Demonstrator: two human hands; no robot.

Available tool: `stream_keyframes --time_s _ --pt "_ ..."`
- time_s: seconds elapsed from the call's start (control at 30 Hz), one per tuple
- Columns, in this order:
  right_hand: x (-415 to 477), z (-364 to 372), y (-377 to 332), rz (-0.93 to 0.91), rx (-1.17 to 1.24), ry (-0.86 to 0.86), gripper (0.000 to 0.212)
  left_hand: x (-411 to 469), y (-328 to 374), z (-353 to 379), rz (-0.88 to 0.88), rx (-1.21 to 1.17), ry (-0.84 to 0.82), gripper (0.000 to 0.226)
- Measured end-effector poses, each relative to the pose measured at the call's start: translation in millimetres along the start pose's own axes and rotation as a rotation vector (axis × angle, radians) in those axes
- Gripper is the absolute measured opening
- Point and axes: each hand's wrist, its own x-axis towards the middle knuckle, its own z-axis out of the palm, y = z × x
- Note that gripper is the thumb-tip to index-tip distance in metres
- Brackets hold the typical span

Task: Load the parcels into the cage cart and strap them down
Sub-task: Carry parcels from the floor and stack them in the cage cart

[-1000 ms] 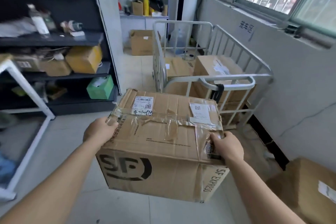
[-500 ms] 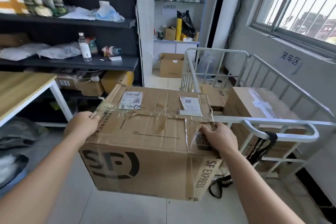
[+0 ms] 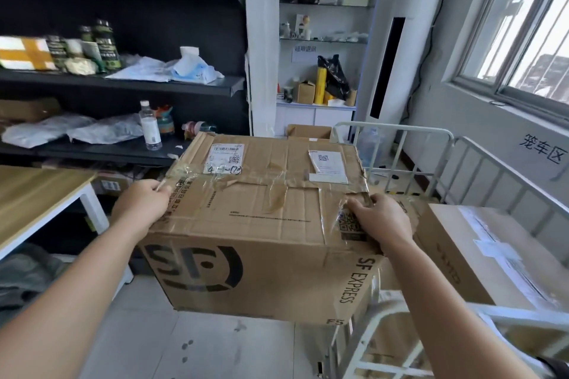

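The box hangs between both outstretched arms; the left hand and right hand grip its top side edges.

Reference: the held parcel, with the left hand at its left side and the right hand on its right top edge. Right of and behind it stands the cage cart, a second parcel inside. Left of it is a table, and behind it to the left, shelving.

Your creased, taped SF Express carton sits level in mid-air at the near left corner of the white cage cart; a brown parcel lies flat inside.
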Motion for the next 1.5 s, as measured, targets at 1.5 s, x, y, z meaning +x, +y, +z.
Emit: stream_keyframes --time_s 1.5 --pt "574 -46 8 0.458 0.145 0.664 0.031 486 542 447 0.664 -0.246 -0.32 0.024"
